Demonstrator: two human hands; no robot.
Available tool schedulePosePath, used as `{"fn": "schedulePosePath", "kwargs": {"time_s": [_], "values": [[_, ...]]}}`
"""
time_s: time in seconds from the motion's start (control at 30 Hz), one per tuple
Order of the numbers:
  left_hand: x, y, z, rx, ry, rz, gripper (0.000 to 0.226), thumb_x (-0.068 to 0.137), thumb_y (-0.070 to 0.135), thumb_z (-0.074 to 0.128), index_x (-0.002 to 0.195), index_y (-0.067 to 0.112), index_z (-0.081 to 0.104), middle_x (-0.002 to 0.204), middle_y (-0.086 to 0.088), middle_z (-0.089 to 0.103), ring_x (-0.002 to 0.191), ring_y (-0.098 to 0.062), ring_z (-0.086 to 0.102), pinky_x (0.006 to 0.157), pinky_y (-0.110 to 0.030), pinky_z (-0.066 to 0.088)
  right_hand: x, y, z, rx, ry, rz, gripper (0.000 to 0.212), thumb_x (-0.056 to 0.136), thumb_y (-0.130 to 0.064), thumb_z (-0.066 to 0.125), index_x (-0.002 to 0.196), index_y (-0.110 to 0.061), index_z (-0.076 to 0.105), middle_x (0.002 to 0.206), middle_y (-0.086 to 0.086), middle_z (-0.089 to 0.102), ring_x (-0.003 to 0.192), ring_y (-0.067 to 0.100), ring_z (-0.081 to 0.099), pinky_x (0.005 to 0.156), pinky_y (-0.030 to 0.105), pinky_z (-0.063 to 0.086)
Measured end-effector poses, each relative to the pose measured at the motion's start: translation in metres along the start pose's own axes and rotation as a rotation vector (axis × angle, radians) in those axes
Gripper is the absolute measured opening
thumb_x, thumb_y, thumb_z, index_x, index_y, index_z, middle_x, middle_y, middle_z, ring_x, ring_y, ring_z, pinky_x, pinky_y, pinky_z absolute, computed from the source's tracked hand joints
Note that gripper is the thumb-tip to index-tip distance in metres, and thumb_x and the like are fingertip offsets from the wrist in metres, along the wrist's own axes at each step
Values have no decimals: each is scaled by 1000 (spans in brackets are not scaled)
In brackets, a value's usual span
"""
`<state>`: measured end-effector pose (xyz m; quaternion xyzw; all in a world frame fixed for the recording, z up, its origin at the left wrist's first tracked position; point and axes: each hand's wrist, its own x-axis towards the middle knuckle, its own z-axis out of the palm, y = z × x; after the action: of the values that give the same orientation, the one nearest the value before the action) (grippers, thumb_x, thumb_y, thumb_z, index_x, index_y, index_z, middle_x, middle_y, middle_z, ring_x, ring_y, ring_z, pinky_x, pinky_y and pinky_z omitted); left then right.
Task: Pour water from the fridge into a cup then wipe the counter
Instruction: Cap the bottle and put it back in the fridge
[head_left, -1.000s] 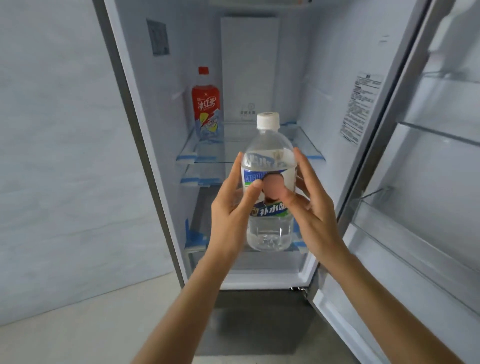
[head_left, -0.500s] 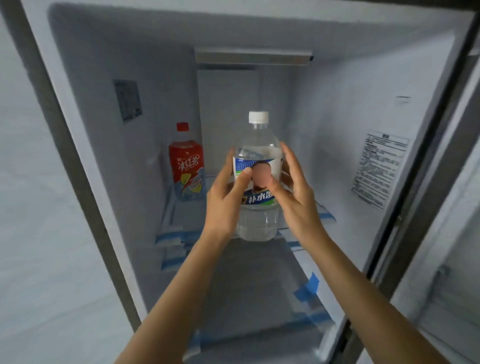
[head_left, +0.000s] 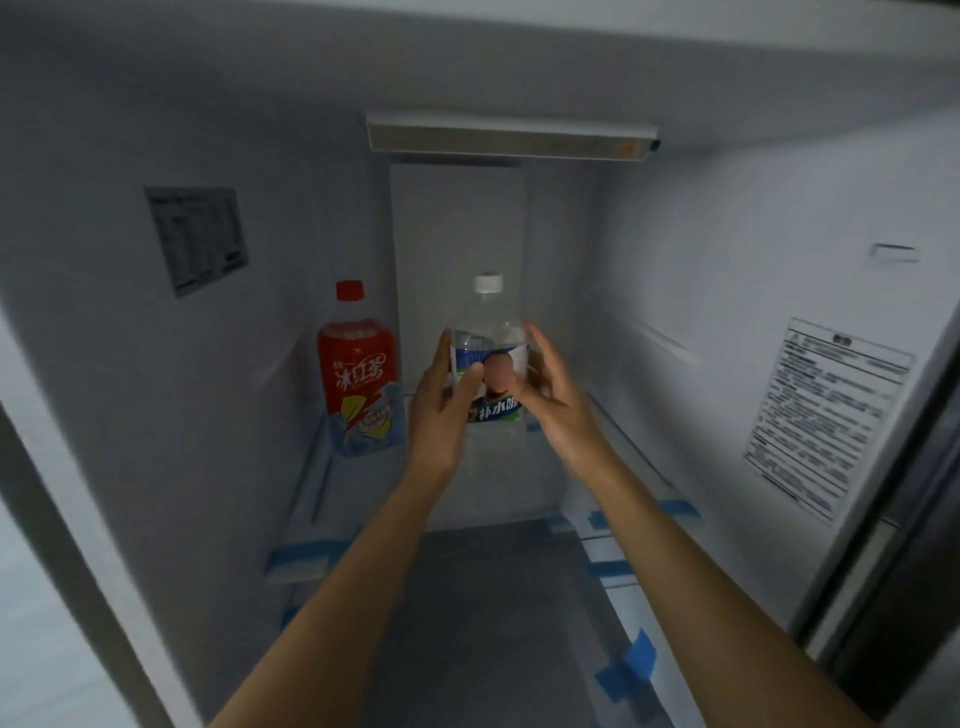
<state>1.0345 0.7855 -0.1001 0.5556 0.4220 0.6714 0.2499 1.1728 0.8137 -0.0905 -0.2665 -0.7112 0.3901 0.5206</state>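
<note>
A clear water bottle (head_left: 491, 338) with a white cap and a blue-and-white label stands upright deep inside the open fridge (head_left: 727, 291), over the upper glass shelf (head_left: 631, 457). My left hand (head_left: 441, 405) grips its left side, thumb on the label. From the right, my right hand (head_left: 558, 400) holds it with the thumb on the label and fingers round the far side. The hands hide the bottle's lower part, so I cannot tell whether its base touches the shelf.
A red iced-tea bottle (head_left: 361, 379) stands on the same shelf at the left, close to the water bottle. Blue tape strips (head_left: 628, 665) mark the shelf fronts. A light bar (head_left: 511, 137) runs across the fridge ceiling. Printed stickers (head_left: 826, 415) are on the side walls.
Both hands have carried the water bottle forward, from in front of the fridge to deep inside over the upper shelf. My view has moved in close with them.
</note>
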Motion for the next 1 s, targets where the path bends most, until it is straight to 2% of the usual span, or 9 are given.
{"fn": "schedulePosePath", "kwargs": {"time_s": [0.1,0.27,0.47,0.57,0.67,0.8,0.9,0.93,1.0], "values": [[13,-18,-1,22,-10,-24,56,99,25,53,151,23,30,141,8,52,120,4,53,100,-20,45,14,19,-5,4,-35,54,68,87,-31,64,145,-38,31,141,-9,49,129,6,48,106,31,43],[26,-34,1,42,-12,-49,58,98,22,54,149,26,27,143,9,48,121,4,52,106,-25,42,30,39,-11,8,-68,71,62,93,-14,60,142,-39,30,144,-7,45,134,7,42,109,25,38],[40,-48,4,98,-36,-48,62,94,29,56,149,27,28,135,19,53,124,-5,53,109,-36,41,45,49,-18,15,-102,98,65,95,-18,57,148,-35,23,148,-10,39,134,3,39,107,18,37],[45,-49,3,103,-52,-66,57,95,23,56,143,36,28,128,32,49,118,8,51,108,-29,40,49,53,-18,-15,-117,107,67,96,-25,55,151,-34,18,153,-10,33,136,2,36,110,22,34],[48,-50,3,90,-61,-89,58,97,21,55,146,31,27,129,25,49,110,16,51,102,-18,41,52,52,-16,-71,-139,107,67,98,-23,51,151,-32,11,155,-10,27,137,3,33,112,21,32],[49,-46,1,126,-85,-98,61,97,21,54,150,24,24,127,20,50,108,10,54,93,-12,45,50,47,-13,-165,-131,129,68,99,-26,48,153,-29,7,153,-10,26,137,6,32,112,24,31],[44,-42,-2,196,-108,-115,63,97,35,54,151,26,22,141,12,42,125,-8,49,104,-22,40,41,41,-12,-267,-59,201,65,98,-38,45,152,-27,11,156,-2,27,140,14,31,116,33,26],[42,-46,-3,237,-102,-110,66,96,41,53,152,25,21,148,4,38,133,-14,43,110,-28,35,36,41,-13,-317,-29,227,63,99,-41,43,152,-26,13,156,-1,26,141,14,29,116,33,24],[31,-53,-5,378,-77,-94,64,97,38,50,152,18,23,152,-8,35,138,-21,35,113,-28,26,20,44,-18,-452,37,232,58,100,-40,42,151,-20,22,155,2,29,141,15,30,114,29,23]]}}
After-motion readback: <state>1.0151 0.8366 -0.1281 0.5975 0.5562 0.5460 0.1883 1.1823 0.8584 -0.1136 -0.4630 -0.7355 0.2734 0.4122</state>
